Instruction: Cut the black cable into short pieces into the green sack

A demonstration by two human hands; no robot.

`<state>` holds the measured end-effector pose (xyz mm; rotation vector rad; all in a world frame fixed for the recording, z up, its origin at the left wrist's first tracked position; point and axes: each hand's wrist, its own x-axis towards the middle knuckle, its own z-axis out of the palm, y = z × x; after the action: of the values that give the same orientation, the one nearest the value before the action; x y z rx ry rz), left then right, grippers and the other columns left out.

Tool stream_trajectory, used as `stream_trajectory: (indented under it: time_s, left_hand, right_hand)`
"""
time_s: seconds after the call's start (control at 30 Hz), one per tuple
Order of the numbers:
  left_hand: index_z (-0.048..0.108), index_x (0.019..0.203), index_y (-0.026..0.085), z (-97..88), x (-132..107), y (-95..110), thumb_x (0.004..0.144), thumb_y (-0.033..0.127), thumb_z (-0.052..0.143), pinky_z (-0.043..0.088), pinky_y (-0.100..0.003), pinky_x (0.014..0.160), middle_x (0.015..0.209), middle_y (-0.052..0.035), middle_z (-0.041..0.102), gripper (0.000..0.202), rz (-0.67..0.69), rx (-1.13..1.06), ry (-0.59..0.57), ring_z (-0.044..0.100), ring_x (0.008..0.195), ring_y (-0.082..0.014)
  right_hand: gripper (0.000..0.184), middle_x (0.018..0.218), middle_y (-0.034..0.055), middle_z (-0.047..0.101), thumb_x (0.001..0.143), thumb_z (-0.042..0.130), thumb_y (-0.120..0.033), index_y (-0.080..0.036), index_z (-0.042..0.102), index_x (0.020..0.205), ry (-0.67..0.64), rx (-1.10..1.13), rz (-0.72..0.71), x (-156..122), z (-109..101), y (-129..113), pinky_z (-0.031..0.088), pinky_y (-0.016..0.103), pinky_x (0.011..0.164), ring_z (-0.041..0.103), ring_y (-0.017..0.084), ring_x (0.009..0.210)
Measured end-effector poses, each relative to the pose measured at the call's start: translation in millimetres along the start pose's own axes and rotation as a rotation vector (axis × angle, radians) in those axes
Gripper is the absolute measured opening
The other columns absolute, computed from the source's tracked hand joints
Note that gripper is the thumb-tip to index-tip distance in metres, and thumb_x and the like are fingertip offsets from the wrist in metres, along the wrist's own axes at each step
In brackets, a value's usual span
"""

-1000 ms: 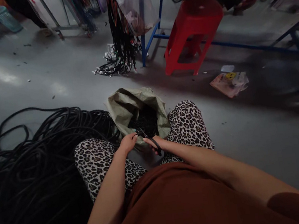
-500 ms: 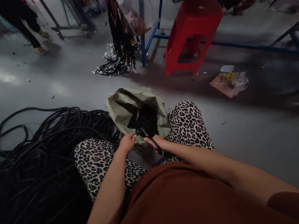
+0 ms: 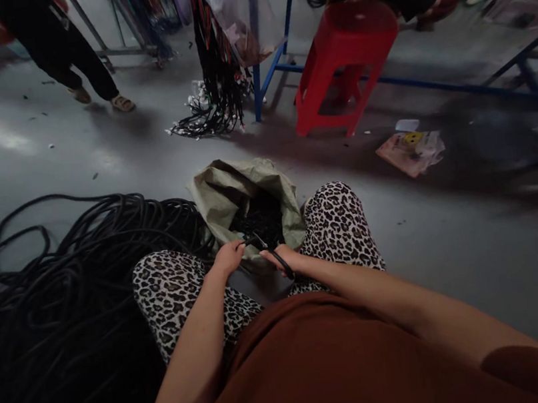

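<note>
On the floor [image 3: 140, 153] at your left lies the cable pile [image 3: 103, 243], beside the open sack [image 3: 211, 203]. Your right hand [image 3: 281, 255] is curled closed, your left hand [image 3: 229, 256] closed in a pinch; the former holds scissors [image 3: 288, 269], the latter apparently a cable end [image 3: 251, 240] over the sack's near side. The cable should prove light, springy; grip near its tip.

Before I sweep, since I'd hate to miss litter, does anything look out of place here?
Yes: a crumpled pinkish plastic bag with a yellow print lies loose on the grey floor near the red plastic stool, like dropped litter. Black cords with white tips also hang low enough to sprawl there.
</note>
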<state>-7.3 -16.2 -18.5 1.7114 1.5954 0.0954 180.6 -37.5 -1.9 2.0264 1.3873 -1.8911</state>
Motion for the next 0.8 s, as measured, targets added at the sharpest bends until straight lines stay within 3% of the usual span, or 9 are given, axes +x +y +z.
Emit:
stream_trajectory:
  time_s: [0.47, 0.8]
  left_hand:
    - [0.068, 0.094, 0.016, -0.1, -1.8, -1.7, 0.086, 0.026, 0.042, 0.043, -0.024, 0.070, 0.073, -0.0034, 0.065, 0.028, 0.005, -0.033, 0.070, 0.059, 0.074, -0.0150]
    - [0.067, 0.092, 0.016, 0.9, -0.9, -5.7, 0.087, 0.027, 0.040, 0.041, -0.024, 0.066, 0.073, -0.0031, 0.065, 0.029, 0.037, -0.021, 0.115, 0.057, 0.068, -0.0144]
  right_hand:
    - [0.048, 0.042, 0.0003, 0.049, 0.086, 0.050, -0.055, -0.013, 0.055, 0.064, 0.016, 0.069, 0.023, -3.7, -4.9, -3.1, 0.038, 0.020, 0.031, 0.047, 0.011, 0.028]
    - [0.051, 0.042, -0.0004, 0.051, 0.087, 0.045, -0.058, -0.011, 0.054, 0.070, -0.113, 0.197, 0.006, -6.2, -0.4, -6.2, 0.039, 0.019, 0.030, 0.049, 0.011, 0.029]
